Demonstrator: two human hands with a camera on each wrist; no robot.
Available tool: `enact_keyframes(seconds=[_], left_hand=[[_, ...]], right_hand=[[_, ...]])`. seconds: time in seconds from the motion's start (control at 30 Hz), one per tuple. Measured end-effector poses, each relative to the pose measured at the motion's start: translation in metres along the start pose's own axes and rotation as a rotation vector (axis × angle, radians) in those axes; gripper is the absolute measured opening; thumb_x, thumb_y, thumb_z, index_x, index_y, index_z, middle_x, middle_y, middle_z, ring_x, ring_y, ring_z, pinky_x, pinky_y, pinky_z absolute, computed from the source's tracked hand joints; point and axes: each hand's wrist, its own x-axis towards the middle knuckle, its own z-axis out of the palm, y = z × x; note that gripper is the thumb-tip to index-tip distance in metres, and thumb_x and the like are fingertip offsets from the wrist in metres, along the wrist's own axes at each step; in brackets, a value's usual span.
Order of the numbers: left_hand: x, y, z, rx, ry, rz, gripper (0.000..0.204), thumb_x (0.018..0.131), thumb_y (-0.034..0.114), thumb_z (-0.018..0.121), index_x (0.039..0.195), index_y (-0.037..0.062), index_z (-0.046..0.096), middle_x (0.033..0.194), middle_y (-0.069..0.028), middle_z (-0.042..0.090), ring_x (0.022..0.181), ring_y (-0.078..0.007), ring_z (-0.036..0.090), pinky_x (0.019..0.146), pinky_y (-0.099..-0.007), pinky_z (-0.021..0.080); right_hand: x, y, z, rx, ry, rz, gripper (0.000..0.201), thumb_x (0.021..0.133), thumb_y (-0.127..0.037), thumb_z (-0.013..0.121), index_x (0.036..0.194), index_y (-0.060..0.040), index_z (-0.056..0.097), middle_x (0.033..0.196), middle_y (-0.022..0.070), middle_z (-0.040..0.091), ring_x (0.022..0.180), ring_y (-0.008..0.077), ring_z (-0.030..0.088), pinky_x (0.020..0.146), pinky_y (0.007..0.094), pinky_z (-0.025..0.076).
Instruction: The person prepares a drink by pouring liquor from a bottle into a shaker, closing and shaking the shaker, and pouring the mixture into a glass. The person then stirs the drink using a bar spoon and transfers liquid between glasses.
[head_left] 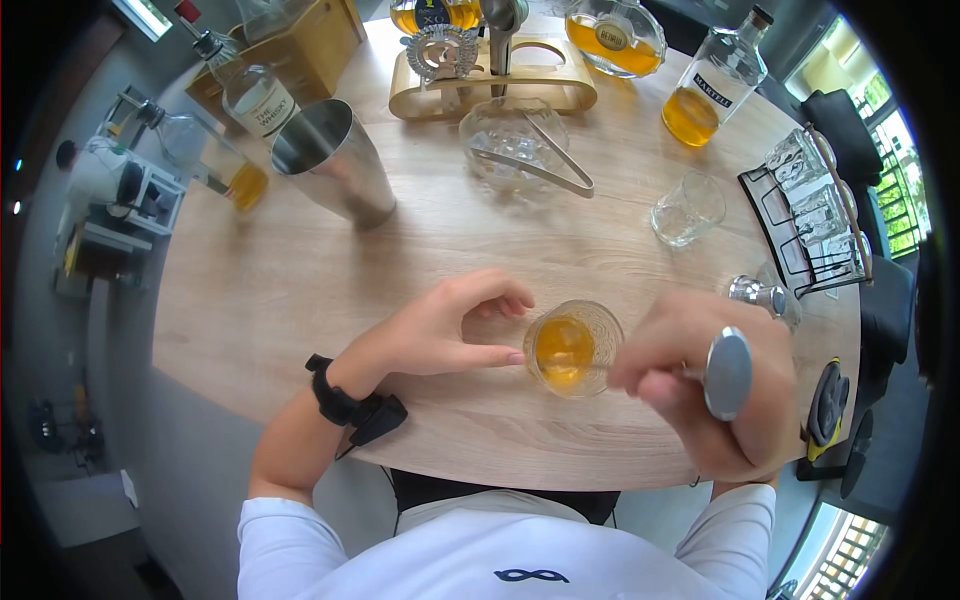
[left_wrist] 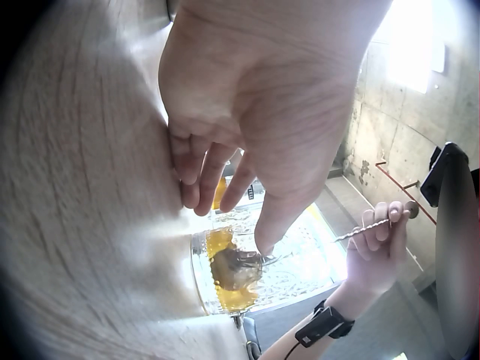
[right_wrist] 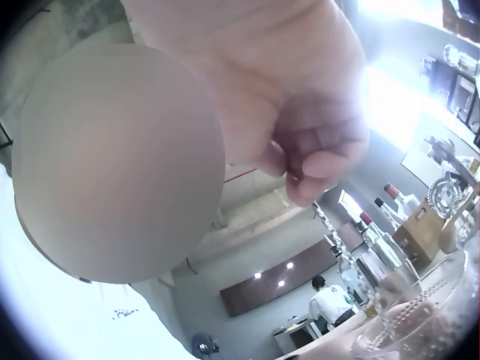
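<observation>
A cut-pattern tumbler (head_left: 602,345) with an amber drink and ice stands near the table's front edge. My right hand (head_left: 700,365) grips a bar spoon (head_left: 728,373) above the tumbler's right side, its flat disc end uppermost. The twisted spoon stem (right_wrist: 334,229) runs down from the fingers toward the glass in the right wrist view. My left hand (head_left: 440,325) rests low at the tumbler's left, fingers loosely curved and thumb tip right at the rim. In the left wrist view ice (left_wrist: 236,268) floats in the drink, and the thumb overlaps the glass.
A metal shaker tin (head_left: 345,165) stands back left beside bottles. Behind the tumbler are an ice bowl (head_left: 490,150) with tongs (head_left: 560,165) and a wooden stand (head_left: 430,100). Right are an upturned-looking glass (head_left: 688,210), a jigger (head_left: 757,295) and a glass rack (head_left: 810,215).
</observation>
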Motion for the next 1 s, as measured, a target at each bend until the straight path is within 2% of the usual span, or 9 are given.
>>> enact_keyframes(seconds=[0.17,0.23,0.4,0.47,0.6,0.67,0.8,0.9,1.0], left_hand=[[0.000,-0.001,0.000,0.000,0.006,0.002,0.052,0.086,0.028,0.087,0.124,0.0026,0.063,0.119,-0.0103,0.065,0.111,-0.0227,0.065,0.101,-0.0360,0.055],[0.000,-0.001,0.000,0.004,-0.001,0.000,0.052,0.086,0.028,0.087,0.125,0.0024,0.063,0.119,-0.0104,0.065,0.112,-0.0227,0.065,0.101,-0.0361,0.055],[0.001,0.001,0.000,0.001,-0.001,0.003,0.052,0.086,0.028,0.087,0.125,0.0023,0.063,0.118,-0.0105,0.066,0.111,-0.0227,0.066,0.102,-0.0363,0.056],[0.000,0.000,0.000,0.001,0.004,0.001,0.052,0.086,0.028,0.087,0.124,0.0023,0.063,0.118,-0.0105,0.066,0.111,-0.0227,0.066,0.102,-0.0363,0.056],[0.000,-0.001,0.001,0.004,0.010,0.005,0.052,0.086,0.028,0.087,0.124,0.0022,0.063,0.118,-0.0105,0.066,0.111,-0.0227,0.066,0.101,-0.0360,0.055],[0.000,0.000,0.000,0.005,0.008,0.003,0.052,0.086,0.028,0.087,0.124,0.0021,0.063,0.118,-0.0105,0.066,0.111,-0.0227,0.066,0.101,-0.0359,0.055],[0.000,0.001,-0.001,0.011,-0.004,0.001,0.052,0.086,0.028,0.087,0.124,0.0020,0.063,0.118,-0.0105,0.066,0.111,-0.0228,0.066,0.101,-0.0359,0.055],[0.000,0.000,0.000,0.006,-0.002,-0.004,0.052,0.087,0.029,0.087,0.124,0.0020,0.063,0.118,-0.0106,0.066,0.111,-0.0230,0.066,0.101,-0.0360,0.055],[-0.001,0.001,0.001,-0.006,0.017,-0.009,0.051,0.085,0.024,0.086,0.126,0.0029,0.064,0.118,-0.0093,0.067,0.110,-0.0219,0.065,0.099,-0.0353,0.054]], right_hand=[[-0.004,-0.007,-0.019,-0.072,-0.135,0.088,0.032,0.104,-0.025,0.065,0.081,-0.0029,0.066,0.071,0.0068,0.066,0.059,0.0173,0.059,0.054,0.0308,0.041],[-0.002,-0.001,-0.007,-0.280,0.089,0.024,0.032,0.104,-0.025,0.064,0.081,-0.0025,0.066,0.070,0.0057,0.065,0.057,0.0172,0.057,0.053,0.0310,0.040],[0.000,0.004,0.003,-0.100,0.126,-0.006,0.033,0.104,-0.026,0.065,0.081,-0.0020,0.066,0.072,0.0053,0.066,0.060,0.0173,0.060,0.055,0.0299,0.043],[0.001,-0.005,-0.012,0.028,-0.136,0.015,0.031,0.102,-0.026,0.068,0.082,-0.0020,0.067,0.072,0.0065,0.067,0.059,0.0170,0.061,0.056,0.0293,0.044],[-0.005,-0.007,-0.025,-0.001,-0.147,0.003,0.030,0.100,-0.026,0.069,0.081,-0.0033,0.068,0.070,0.0063,0.066,0.056,0.0159,0.060,0.053,0.0291,0.043],[-0.002,-0.015,-0.020,-0.266,0.028,0.106,0.030,0.100,-0.025,0.068,0.077,-0.0051,0.067,0.068,0.0063,0.066,0.055,0.0153,0.061,0.051,0.0288,0.042],[0.000,0.000,0.003,-0.249,0.213,0.050,0.031,0.101,-0.026,0.067,0.077,-0.0067,0.069,0.067,0.0054,0.067,0.054,0.0140,0.061,0.050,0.0281,0.041],[-0.002,-0.002,-0.001,-0.076,0.128,0.031,0.034,0.102,-0.032,0.068,0.080,-0.0068,0.071,0.067,0.0049,0.067,0.054,0.0128,0.061,0.049,0.0280,0.041],[-0.003,-0.003,-0.023,0.051,-0.159,-0.011,0.039,0.100,-0.040,0.070,0.082,-0.0065,0.072,0.069,0.0052,0.068,0.054,0.0112,0.061,0.049,0.0285,0.041]])
